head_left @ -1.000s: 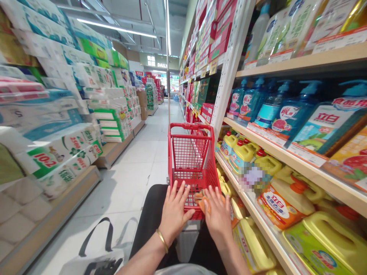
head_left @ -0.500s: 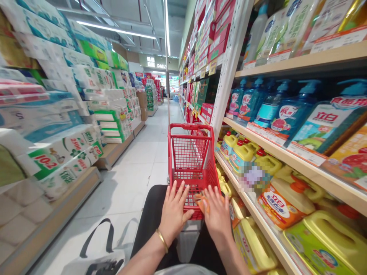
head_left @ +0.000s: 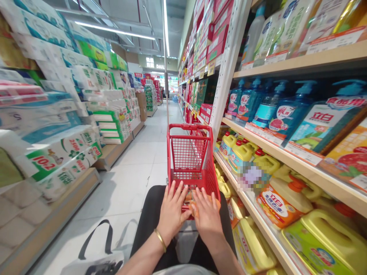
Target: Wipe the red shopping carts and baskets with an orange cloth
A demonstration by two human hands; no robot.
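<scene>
A red plastic shopping cart (head_left: 212, 162) with mesh sides stands right in front of my knees. My left hand (head_left: 172, 204) lies flat at the cart's near edge, its fingers stretched out and nothing in it. Beside it, my right hand (head_left: 207, 214) presses an orange cloth (head_left: 194, 209) against the near edge. The cloth shows at both sides of the hand, by the thumb and past the little finger; its middle is hidden under the palm. The two thumbs are close together.
Shelves at right hold blue pump bottles (head_left: 282, 112) and yellow detergent jugs (head_left: 323, 242). Tissue packs (head_left: 64, 160) are stacked on a low platform (head_left: 77, 198) at left. A white bag (head_left: 97, 263) with dark handles sits on the floor. A thin pole (head_left: 166, 82) rises behind the cart.
My right hand has slid left along the cart's near edge with the orange cloth, closer to my left hand. The left hand has hardly moved.
</scene>
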